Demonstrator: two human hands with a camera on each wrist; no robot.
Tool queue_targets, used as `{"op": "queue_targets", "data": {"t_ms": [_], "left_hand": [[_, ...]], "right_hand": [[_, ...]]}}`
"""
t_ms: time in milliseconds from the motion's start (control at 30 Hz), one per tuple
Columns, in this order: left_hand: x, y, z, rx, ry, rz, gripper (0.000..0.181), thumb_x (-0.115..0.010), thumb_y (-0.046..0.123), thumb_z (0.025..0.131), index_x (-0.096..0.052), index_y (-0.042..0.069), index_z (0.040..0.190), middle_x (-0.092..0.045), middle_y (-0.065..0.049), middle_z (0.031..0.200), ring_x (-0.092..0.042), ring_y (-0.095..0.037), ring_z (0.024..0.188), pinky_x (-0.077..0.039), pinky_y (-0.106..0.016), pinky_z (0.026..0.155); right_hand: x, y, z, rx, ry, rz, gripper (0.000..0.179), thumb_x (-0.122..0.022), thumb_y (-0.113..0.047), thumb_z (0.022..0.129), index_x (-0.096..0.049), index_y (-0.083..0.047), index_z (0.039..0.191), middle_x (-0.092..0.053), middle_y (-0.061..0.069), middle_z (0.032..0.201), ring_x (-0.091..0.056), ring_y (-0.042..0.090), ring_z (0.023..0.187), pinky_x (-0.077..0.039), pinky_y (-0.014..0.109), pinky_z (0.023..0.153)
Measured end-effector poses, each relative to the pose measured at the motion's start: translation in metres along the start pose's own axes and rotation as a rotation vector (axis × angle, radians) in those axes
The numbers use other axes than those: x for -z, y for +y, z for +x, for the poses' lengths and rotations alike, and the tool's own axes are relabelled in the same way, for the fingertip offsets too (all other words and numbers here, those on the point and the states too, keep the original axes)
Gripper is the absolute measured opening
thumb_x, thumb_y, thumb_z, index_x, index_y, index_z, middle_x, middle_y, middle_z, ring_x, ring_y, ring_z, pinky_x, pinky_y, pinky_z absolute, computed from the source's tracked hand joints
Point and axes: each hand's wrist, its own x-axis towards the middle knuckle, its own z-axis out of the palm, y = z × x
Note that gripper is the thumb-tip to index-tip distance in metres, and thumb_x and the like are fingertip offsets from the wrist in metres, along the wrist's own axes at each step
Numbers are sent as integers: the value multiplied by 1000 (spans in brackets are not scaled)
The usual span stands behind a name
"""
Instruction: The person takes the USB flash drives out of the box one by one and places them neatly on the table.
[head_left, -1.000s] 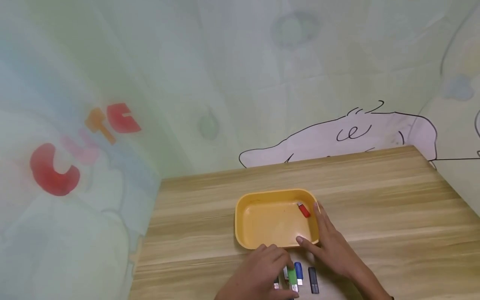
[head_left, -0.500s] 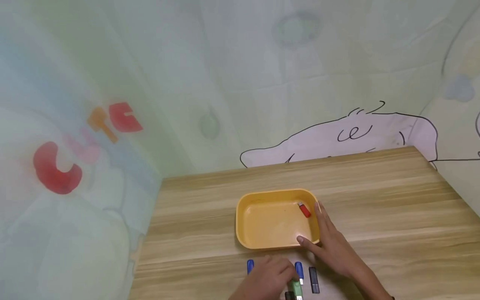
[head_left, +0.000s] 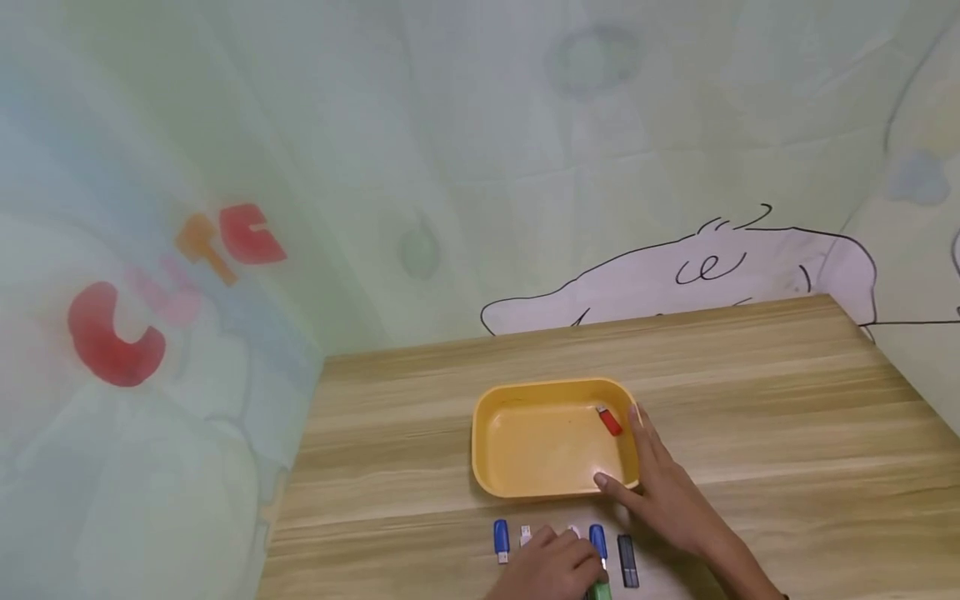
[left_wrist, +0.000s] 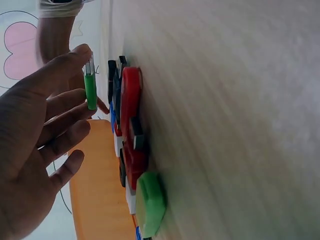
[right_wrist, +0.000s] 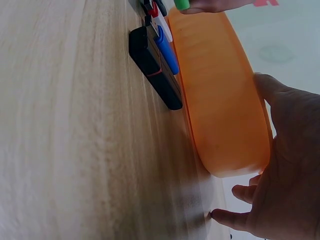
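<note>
My left hand (head_left: pixel 551 567) is at the bottom of the head view, below the tray. It pinches a green USB stick (left_wrist: pixel 90 90) between thumb and fingertips, its clear end towards the thumb. Around that hand lie other USB sticks: a blue one (head_left: pixel 501 536), a white one (head_left: pixel 525 533), a second blue one (head_left: pixel 597 538) and a black one (head_left: pixel 627 560). My right hand (head_left: pixel 667 496) grips the right front corner of the yellow tray (head_left: pixel 483 450), thumb over the front rim and fingers along the right side. A red USB stick (head_left: pixel 610 421) lies inside the tray.
More sticks lie nearer the body, including a red one (left_wrist: pixel 131 95) and a second green one (left_wrist: pixel 151 205), low in the left wrist view. The wooden table (head_left: pixel 397 417) meets a printed cloth backdrop (head_left: pixel 420 167) behind and at the left.
My left hand has moved rightward and slightly nearer the body with the green stick. The left blue stick and a white one have come into sight. My right hand and the tray stay put.
</note>
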Motion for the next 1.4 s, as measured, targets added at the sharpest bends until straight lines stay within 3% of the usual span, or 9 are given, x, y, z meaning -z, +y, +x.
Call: {"op": "queue_targets", "data": {"t_ms": [167,400,733,1067,1400], "left_hand": [[-1,2,1,15,-43,-46,37,-55,57,106,-73,28,121,-68,15,120,-60,3,109,-46,-18,92],[0,8,6,59,-149,-79,39,-49,58,108,-71,29,124,-67,17,121,-59,4,110,-48,-21,99],[-4,8,6,65,-139,-67,37,-53,57,108,-73,29,120,-68,17,114,-57,4,99,-45,-18,88],[-2,10,6,116,-162,-119,37,-55,58,106,-73,28,121,-68,17,114,-56,3,96,-45,-19,89],[-1,11,7,115,-180,-114,37,-53,59,107,-72,30,121,-67,18,114,-55,4,97,-44,-19,89]], "right_hand": [[1,-1,0,-6,-3,1,110,-65,-62,99,6,-17,171,-5,23,178,-26,56,155,-32,71,118],[2,-3,2,-22,-9,1,111,-66,-60,99,7,-18,171,-4,23,178,-25,56,155,-32,71,118],[2,-6,5,-28,-19,7,111,-67,-61,99,5,-18,172,-3,22,178,-24,56,156,-30,71,119],[3,-7,6,-18,-20,16,110,-67,-60,99,5,-17,172,-4,22,178,-24,56,156,-30,70,119],[2,-4,4,-18,-16,14,110,-67,-58,99,6,-18,171,-5,23,178,-25,56,156,-31,70,119]]}}
